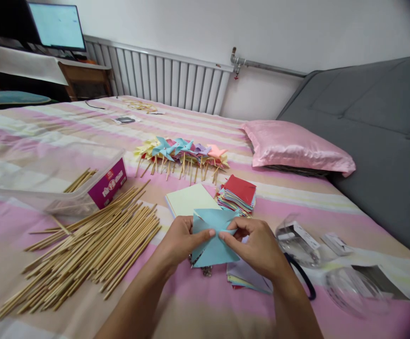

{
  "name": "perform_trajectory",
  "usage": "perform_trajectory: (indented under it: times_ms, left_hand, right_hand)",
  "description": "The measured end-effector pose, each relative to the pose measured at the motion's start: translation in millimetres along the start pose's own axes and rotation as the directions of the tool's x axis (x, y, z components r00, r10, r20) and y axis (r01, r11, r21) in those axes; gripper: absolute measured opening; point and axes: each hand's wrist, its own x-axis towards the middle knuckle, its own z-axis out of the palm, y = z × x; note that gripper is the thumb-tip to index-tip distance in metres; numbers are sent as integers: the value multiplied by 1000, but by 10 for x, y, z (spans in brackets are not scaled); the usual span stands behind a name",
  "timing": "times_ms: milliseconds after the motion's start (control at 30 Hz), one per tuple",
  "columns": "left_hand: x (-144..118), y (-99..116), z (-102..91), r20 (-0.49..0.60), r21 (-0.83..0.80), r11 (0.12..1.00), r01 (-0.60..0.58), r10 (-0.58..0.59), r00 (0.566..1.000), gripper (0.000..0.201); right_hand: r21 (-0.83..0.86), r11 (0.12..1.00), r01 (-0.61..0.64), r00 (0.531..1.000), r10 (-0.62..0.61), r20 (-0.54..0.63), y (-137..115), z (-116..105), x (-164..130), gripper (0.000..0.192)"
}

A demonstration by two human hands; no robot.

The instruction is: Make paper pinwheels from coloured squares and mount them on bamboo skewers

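Observation:
A light blue paper square [216, 252], slit inward from its corners, is held up between both hands over the bed. My left hand [182, 240] pinches its left side, thumb lying on the front near the middle. From the other side my right hand [252, 240] grips it, thumb and fingers closed at the centre and right edge. Behind the square lies a stack of pale yellow paper [192, 197]. To its right is a pile of cut paper squares [238, 190] with red on top. More coloured sheets [249, 275] lie partly under my right hand.
Many wooden sticks [102, 249] spread at left beside a clear plastic box [108, 183]. Finished paper pinwheels [176, 148] lie in a row farther back. At right are clear plastic containers [299, 240] and a dark-handled object [302, 278]. A pink pillow [297, 146] rests by the grey headboard [367, 108].

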Motion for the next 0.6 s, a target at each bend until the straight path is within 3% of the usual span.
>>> perform_trajectory:
  times_ms: [167, 367, 600]
  left_hand:
    - [8, 11, 8, -66, -33, 999, -32, 29, 997, 31]
    - [-2, 36, 37, -135, -106, 989, -101, 86, 987, 33]
    - [-27, 44, 67, -121, -119, 987, -107, 92, 988, 30]
  right_hand:
    - [92, 996, 7, 999, -4, -34, 0, 12, -13, 11]
    - [390, 921, -2, 997, 30, -67, -36, 82, -13, 56]
    - [519, 855, 2, 991, 70, -118, -33, 148, 24, 63]
